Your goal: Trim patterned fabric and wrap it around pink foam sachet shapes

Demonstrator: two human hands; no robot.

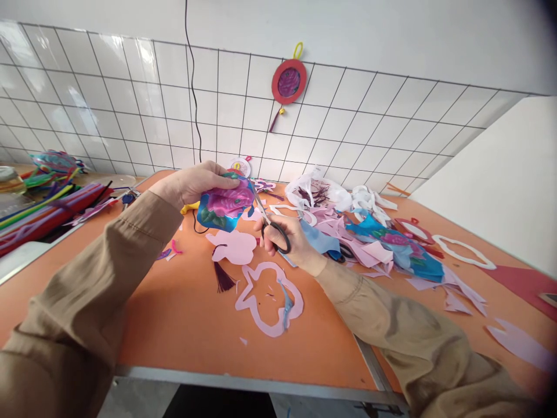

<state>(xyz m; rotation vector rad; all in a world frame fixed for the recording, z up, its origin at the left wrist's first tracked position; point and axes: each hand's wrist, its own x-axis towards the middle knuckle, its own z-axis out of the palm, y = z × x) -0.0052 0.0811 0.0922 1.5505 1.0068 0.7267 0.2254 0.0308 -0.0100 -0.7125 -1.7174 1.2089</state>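
Observation:
My left hand (209, 179) grips a piece of blue fabric (224, 203) printed with a pink flower, holding it up over the table. In my right hand (289, 238) is a pair of black-handled scissors (281, 238), fingers through the loops. The scissor blades point up and lie against the right edge of the fabric. Just below on the table lies a pink flower-shaped paper cutout (235, 247) with a dark purple tassel (223, 277). Nearer to me rests a pink paper outline frame (272, 331) with a blue scrap on its right side.
Pink and blue scraps (361, 244) heap up on the right, beside a white plastic bag (319, 191). Colourful pipe cleaners (47, 212) lie at the left. A red round ornament (289, 82) hangs on the tiled wall. The orange table's metal edge (217, 376) runs along the front.

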